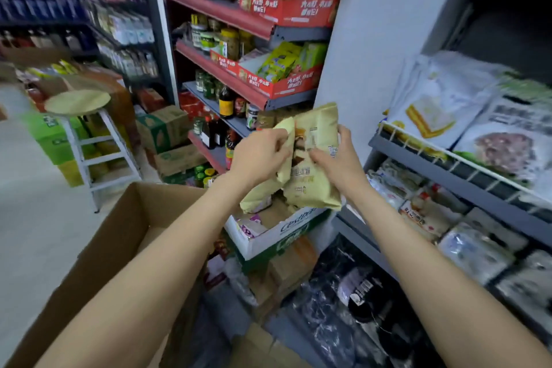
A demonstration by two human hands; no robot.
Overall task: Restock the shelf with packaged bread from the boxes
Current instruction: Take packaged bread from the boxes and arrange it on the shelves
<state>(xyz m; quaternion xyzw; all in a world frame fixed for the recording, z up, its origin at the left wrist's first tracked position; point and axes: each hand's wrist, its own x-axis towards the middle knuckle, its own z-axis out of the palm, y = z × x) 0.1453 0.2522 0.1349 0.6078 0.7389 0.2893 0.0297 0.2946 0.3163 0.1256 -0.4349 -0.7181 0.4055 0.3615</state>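
Bread packs (pixel 313 164) sit pinched between our left hand (pixel 263 155) and right hand (pixel 337 155), above the open box (pixel 268 236). We should firm both grips, then swing right toward the shelf (pixel 448 170), sliding them in flat.

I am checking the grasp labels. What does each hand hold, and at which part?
The left hand grips one tan bread packet at its upper edge. The right hand grips a second tan packet at its right side, near the middle.
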